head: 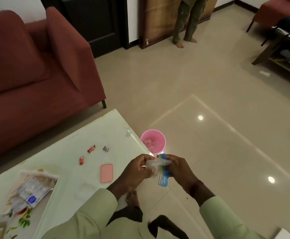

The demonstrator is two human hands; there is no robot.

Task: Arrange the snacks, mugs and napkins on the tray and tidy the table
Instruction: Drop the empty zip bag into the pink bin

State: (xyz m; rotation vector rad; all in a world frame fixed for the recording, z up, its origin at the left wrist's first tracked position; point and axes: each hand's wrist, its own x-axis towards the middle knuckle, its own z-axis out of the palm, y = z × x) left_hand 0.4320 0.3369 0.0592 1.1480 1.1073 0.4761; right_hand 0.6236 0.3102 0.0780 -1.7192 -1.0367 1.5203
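Both hands closed on wrappers (159,165): left hand (137,169) pinches clear film, right hand (177,167) grips blue piece, held past table (68,171) edge. Light, crinkly, slippery; judge best bunched in fist. Pink bin (153,141) just beyond. Candies (91,148) left of grip, on table. No writing legible.

Background only: dark red sofa (28,66) along the left, its arm near the table corner. Beige tiled floor (209,83) with two ceiling-light glints. Second person (187,19) standing barefoot at the far wall, visible from the waist down, in front of a brown panel (158,23). Black door (92,19) left of that. Another red seat (275,9) top right, low dark shelf unit (282,50) beside it, contents too blurred to identify, possibly a dark bag on top.
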